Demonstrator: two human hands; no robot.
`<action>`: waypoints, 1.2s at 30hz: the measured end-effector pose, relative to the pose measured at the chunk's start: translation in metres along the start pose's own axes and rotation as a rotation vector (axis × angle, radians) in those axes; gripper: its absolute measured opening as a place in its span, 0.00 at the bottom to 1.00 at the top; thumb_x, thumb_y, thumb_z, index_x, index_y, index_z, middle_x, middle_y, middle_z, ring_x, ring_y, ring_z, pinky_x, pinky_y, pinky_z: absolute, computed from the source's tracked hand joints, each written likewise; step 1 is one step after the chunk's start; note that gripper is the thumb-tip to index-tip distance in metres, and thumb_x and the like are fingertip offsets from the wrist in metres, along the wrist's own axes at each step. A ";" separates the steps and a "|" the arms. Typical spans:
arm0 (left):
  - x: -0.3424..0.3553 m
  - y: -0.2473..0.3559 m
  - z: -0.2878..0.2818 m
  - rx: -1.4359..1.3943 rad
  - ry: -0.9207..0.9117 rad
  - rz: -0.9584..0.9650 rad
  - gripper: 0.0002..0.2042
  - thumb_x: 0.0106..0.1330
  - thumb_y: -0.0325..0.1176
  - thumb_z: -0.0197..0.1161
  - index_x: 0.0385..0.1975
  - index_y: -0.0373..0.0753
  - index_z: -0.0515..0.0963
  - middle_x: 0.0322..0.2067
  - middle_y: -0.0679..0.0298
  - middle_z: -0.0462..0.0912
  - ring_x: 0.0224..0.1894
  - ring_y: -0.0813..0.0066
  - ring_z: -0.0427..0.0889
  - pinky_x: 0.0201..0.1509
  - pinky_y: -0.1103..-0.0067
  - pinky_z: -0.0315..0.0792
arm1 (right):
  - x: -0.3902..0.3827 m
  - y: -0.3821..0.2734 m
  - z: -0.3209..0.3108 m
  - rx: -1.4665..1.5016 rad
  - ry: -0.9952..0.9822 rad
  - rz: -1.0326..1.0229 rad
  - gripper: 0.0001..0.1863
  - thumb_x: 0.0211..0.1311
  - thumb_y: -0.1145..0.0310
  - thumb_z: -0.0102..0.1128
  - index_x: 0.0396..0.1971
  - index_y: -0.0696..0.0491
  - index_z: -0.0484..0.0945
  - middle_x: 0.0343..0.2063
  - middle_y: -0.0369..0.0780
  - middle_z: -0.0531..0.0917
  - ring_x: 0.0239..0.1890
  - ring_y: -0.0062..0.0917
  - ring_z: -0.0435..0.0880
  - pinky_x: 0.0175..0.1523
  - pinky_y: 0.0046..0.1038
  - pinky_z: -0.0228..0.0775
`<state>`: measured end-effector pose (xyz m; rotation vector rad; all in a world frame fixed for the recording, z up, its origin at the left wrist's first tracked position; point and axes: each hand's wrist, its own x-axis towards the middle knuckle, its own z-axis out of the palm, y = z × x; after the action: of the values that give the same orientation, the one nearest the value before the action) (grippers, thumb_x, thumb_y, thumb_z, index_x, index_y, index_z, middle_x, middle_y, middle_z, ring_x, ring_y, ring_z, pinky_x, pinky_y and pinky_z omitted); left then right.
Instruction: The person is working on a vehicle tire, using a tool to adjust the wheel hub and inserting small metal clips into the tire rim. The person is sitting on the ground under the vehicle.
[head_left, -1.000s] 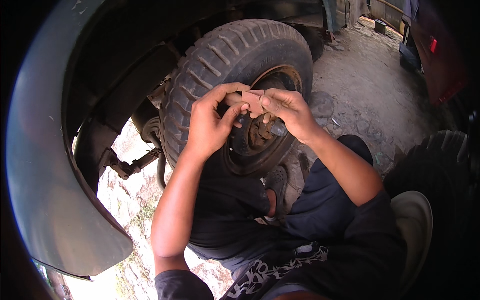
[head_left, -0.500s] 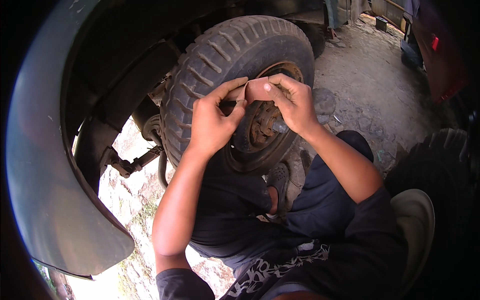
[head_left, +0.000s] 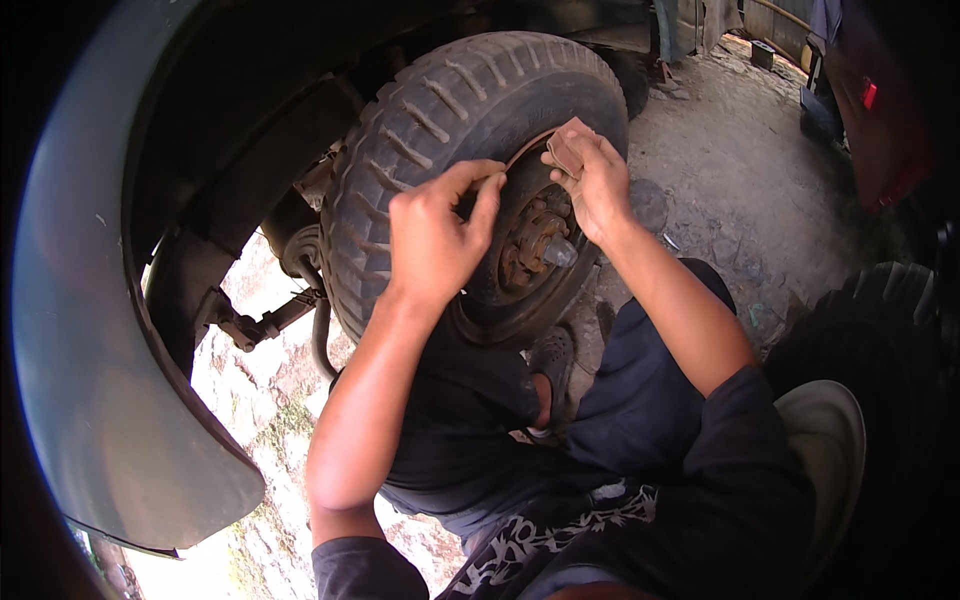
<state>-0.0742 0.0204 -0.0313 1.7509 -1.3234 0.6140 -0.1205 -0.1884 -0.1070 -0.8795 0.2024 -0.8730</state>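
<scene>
My right hand [head_left: 598, 185] grips a small piece of reddish-brown sandpaper [head_left: 568, 143], folded over, with fingers and thumb in front of the wheel's upper right rim. To the left of it, and apart from it, my left hand [head_left: 440, 225] is closed in a pinch, thumb and forefinger tips together; whatever lies between them, if anything, is too small to make out. Behind both hands stands a large tyre [head_left: 430, 110] with deep tread, mounted on a rusty wheel [head_left: 525, 245] whose hub [head_left: 560, 252] faces me.
A grey-green fender [head_left: 110, 330] curves along the left side. Beneath it run axle and suspension parts [head_left: 250, 325]. Another tyre [head_left: 870, 330] stands at the right, by a pale rounded object [head_left: 825, 430]. Stony ground [head_left: 720, 170] stretches beyond the wheel, and a red panel [head_left: 880, 110] hangs at upper right.
The sandpaper, held between both hands before, is now folded smaller in my right hand alone. My hands have drawn apart, the right one moving slightly up.
</scene>
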 end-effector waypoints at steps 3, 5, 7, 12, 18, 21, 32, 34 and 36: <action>0.006 -0.006 -0.020 -0.002 0.102 0.022 0.07 0.72 0.28 0.71 0.45 0.35 0.90 0.36 0.57 0.95 0.42 0.70 0.95 0.49 0.78 0.84 | 0.030 0.009 -0.012 -0.082 -0.006 0.053 0.13 0.79 0.67 0.61 0.56 0.55 0.78 0.43 0.37 0.85 0.37 0.22 0.83 0.42 0.27 0.74; 0.007 -0.015 -0.030 0.019 0.101 0.035 0.07 0.73 0.28 0.70 0.46 0.35 0.90 0.36 0.57 0.94 0.42 0.71 0.94 0.50 0.77 0.83 | 0.030 0.018 -0.008 -0.119 -0.010 0.060 0.13 0.78 0.68 0.63 0.56 0.55 0.78 0.41 0.36 0.84 0.36 0.20 0.80 0.40 0.26 0.72; 0.006 -0.019 -0.032 0.030 0.093 0.041 0.07 0.72 0.28 0.71 0.46 0.36 0.90 0.34 0.58 0.93 0.40 0.71 0.93 0.49 0.76 0.83 | 0.021 0.031 0.007 -0.086 -0.007 0.013 0.12 0.77 0.69 0.65 0.53 0.57 0.78 0.41 0.39 0.85 0.35 0.19 0.81 0.37 0.26 0.72; 0.003 -0.021 -0.029 0.014 0.049 0.116 0.07 0.70 0.27 0.71 0.45 0.38 0.91 0.32 0.60 0.92 0.38 0.69 0.91 0.46 0.75 0.81 | 0.017 0.046 0.019 -0.245 0.083 -0.090 0.13 0.76 0.69 0.68 0.52 0.59 0.79 0.42 0.41 0.88 0.36 0.20 0.85 0.35 0.25 0.71; 0.001 -0.025 -0.025 0.018 0.011 0.119 0.07 0.69 0.26 0.71 0.44 0.36 0.91 0.33 0.60 0.92 0.39 0.69 0.90 0.47 0.74 0.81 | 0.008 0.040 0.018 -0.104 -0.043 0.081 0.13 0.76 0.70 0.69 0.54 0.58 0.81 0.42 0.39 0.88 0.38 0.18 0.86 0.36 0.23 0.69; 0.001 -0.023 -0.025 -0.001 -0.007 0.105 0.07 0.69 0.26 0.71 0.44 0.36 0.91 0.33 0.60 0.93 0.39 0.69 0.90 0.47 0.74 0.81 | 0.011 0.035 0.015 -0.112 -0.069 0.092 0.14 0.75 0.70 0.69 0.56 0.56 0.81 0.43 0.36 0.88 0.38 0.17 0.84 0.36 0.21 0.66; 0.003 -0.019 -0.027 -0.008 -0.026 0.092 0.07 0.69 0.25 0.71 0.44 0.36 0.91 0.34 0.60 0.92 0.40 0.69 0.91 0.49 0.74 0.81 | 0.002 0.039 0.020 -0.038 -0.046 0.105 0.15 0.74 0.71 0.70 0.56 0.58 0.81 0.45 0.39 0.89 0.40 0.19 0.86 0.36 0.22 0.66; 0.003 -0.021 -0.028 0.021 -0.029 0.113 0.07 0.69 0.25 0.71 0.44 0.35 0.91 0.34 0.59 0.92 0.40 0.69 0.91 0.49 0.75 0.81 | -0.007 0.042 0.023 -0.107 -0.098 0.131 0.14 0.75 0.71 0.70 0.55 0.58 0.81 0.45 0.39 0.89 0.39 0.19 0.86 0.37 0.22 0.66; 0.002 -0.022 -0.025 0.019 -0.042 0.119 0.07 0.69 0.25 0.71 0.44 0.35 0.90 0.34 0.59 0.92 0.40 0.69 0.91 0.49 0.74 0.81 | -0.002 0.038 0.022 -0.103 -0.113 0.142 0.14 0.74 0.72 0.70 0.55 0.58 0.81 0.45 0.38 0.89 0.40 0.19 0.87 0.37 0.22 0.66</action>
<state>-0.0505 0.0427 -0.0233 1.7172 -1.4635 0.6613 -0.0895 -0.1616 -0.1213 -0.9959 0.2100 -0.6833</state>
